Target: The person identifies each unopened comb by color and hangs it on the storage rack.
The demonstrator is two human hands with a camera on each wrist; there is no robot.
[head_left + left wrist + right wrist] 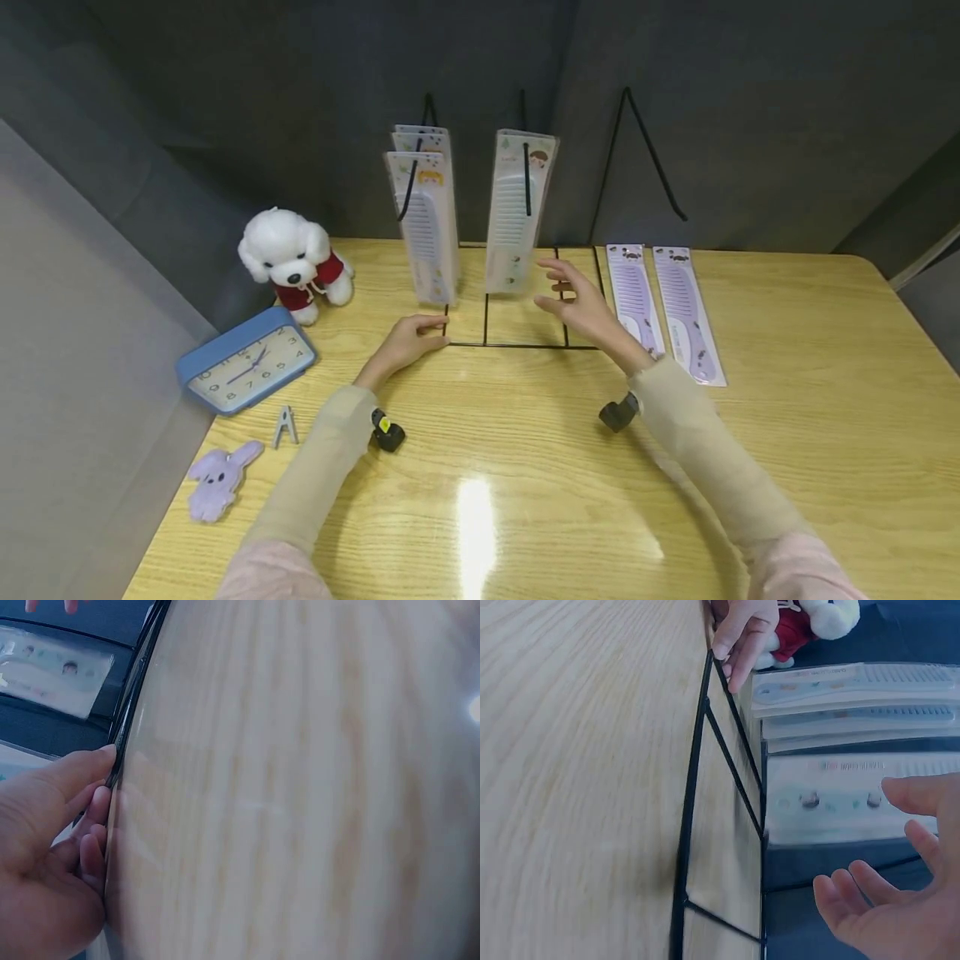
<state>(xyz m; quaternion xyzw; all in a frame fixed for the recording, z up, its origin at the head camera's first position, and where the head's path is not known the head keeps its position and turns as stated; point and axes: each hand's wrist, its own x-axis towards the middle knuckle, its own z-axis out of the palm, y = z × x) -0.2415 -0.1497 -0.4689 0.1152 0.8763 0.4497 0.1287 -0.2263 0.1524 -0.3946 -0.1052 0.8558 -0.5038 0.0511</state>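
Observation:
A black wire rack (486, 343) stands at the back of the wooden table (525, 467). Packaged combs hang on its left hook (423, 217) and its middle hook (517, 212). My left hand (433, 327) rests on the table, with its fingertips touching the front left corner of the rack's base (120, 750); the right wrist view shows those fingertips (731, 652) on the wire (697, 772). My right hand (557, 287) hovers open just in front of the middle comb pack (832, 799) and holds nothing. Its fingers (855, 889) are spread.
Two purple comb packs (633, 296) (686, 312) lie flat to the right of the rack. The rack's right hook (637, 150) is bare. At the left are a white plush dog (294, 262), a blue clock (246, 362), a small clip (285, 425) and a purple bunny (217, 479). Dark partitions close in the back.

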